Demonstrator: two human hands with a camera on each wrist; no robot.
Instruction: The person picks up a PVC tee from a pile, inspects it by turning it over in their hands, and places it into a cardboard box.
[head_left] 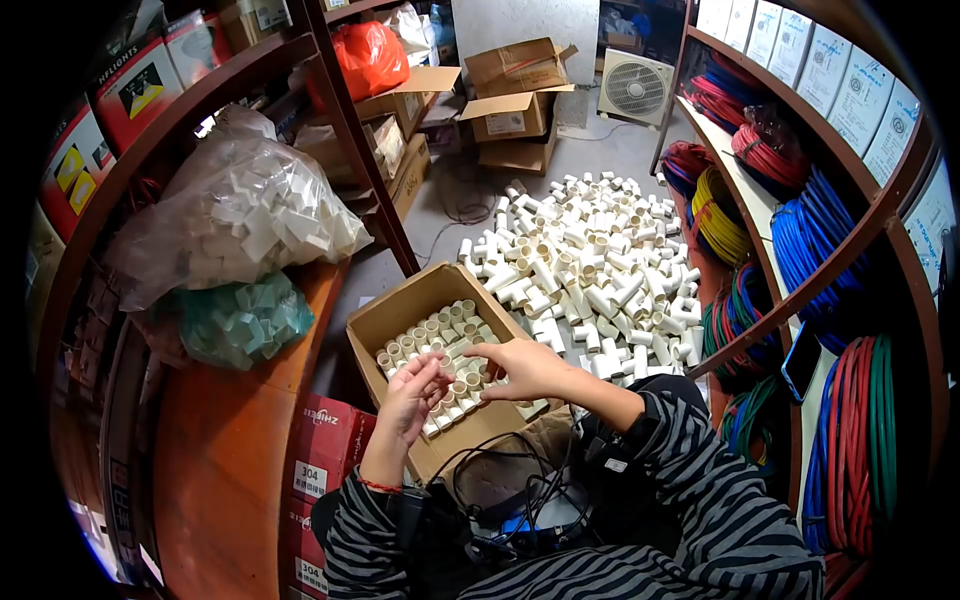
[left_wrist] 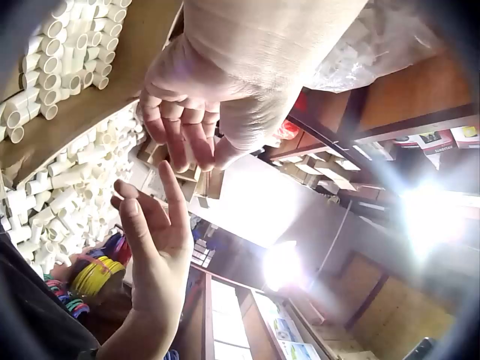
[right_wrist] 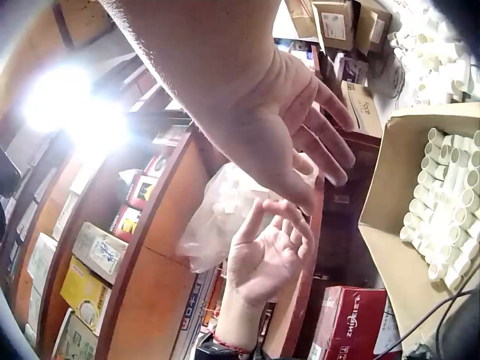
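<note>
Both hands hover over an open cardboard box (head_left: 365, 335) holding rows of white plastic pipe fittings (head_left: 455, 322). My left hand (head_left: 413, 398) has its fingers loosely bent, and its palm shows bare in the right wrist view. Close beside it, my right hand (head_left: 535, 370) reaches in with fingers and thumb apart; nothing shows between them. In the left wrist view the fingertips of the left hand (left_wrist: 217, 105) and right hand (left_wrist: 159, 255) point toward each other. Part of the box's contents is hidden beneath the hands.
A large heap of loose white fittings (head_left: 590, 270) covers the floor beyond the box. Bags of fittings (head_left: 250, 215) sit on the orange bench (head_left: 215, 440) at left. Shelves with cable coils (head_left: 815, 245) stand at right. Red cartons (head_left: 330, 440) are left of the box.
</note>
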